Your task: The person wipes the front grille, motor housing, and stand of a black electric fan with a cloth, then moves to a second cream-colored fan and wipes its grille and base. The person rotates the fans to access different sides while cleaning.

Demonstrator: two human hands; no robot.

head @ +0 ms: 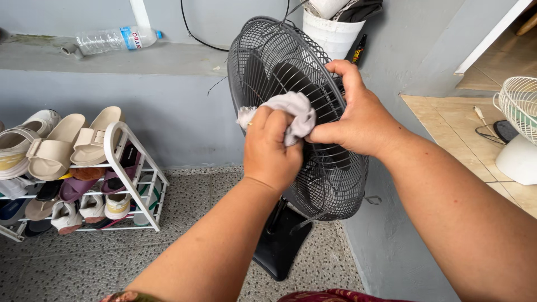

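A dark standing fan (330, 184) rises from its black base (279, 246) on the speckled floor, its round wire cage tilted back and facing up-left. The right hand (361, 114) clamps the cage's rim. The left hand (271, 148) is closed around a small pale cloth (299, 112) — bunched, pressed against the grille between both hands.

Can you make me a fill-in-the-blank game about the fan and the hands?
1. The left hand presses a crumpled ____ against the fan.
2. The right hand grips the fan's dark wire ____.
3. The white rack on the left is full of ____.
4. On the ledge lies a clear plastic ____.

Missing words: cloth; grille; shoes; bottle
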